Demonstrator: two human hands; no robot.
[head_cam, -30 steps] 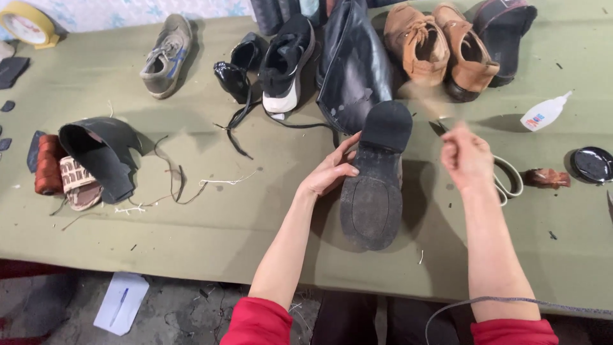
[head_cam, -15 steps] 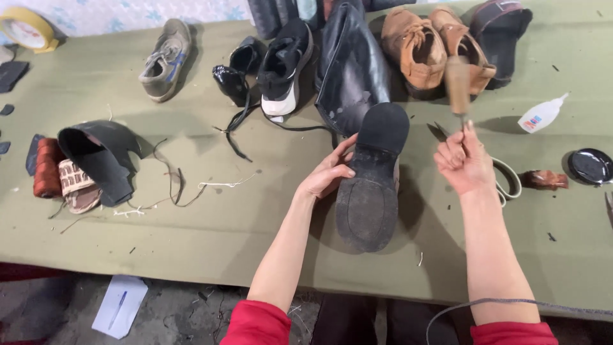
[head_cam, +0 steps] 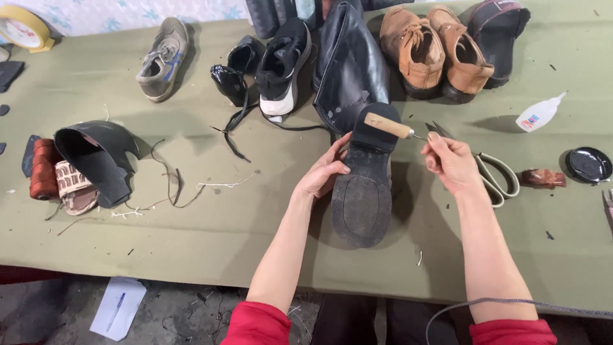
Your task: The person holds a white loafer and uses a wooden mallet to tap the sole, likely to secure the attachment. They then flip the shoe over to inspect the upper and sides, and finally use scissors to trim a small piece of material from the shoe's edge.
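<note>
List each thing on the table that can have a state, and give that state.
black boot: sole up, steadied by left hand
awl: raised over the heel, pinched in right hand
brown shoes: upright, side by side
glue bottle: lying down, capped
black tin: lid on
scissors: lying flat, partly behind the right hand
grey sneaker: upright, laced

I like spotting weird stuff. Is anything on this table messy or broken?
Yes. A black boot lies sole-up under the left hand. Left of it, a cut-open black shoe upper sits with loose threads scattered around, and laces trail from the black shoes.
</note>
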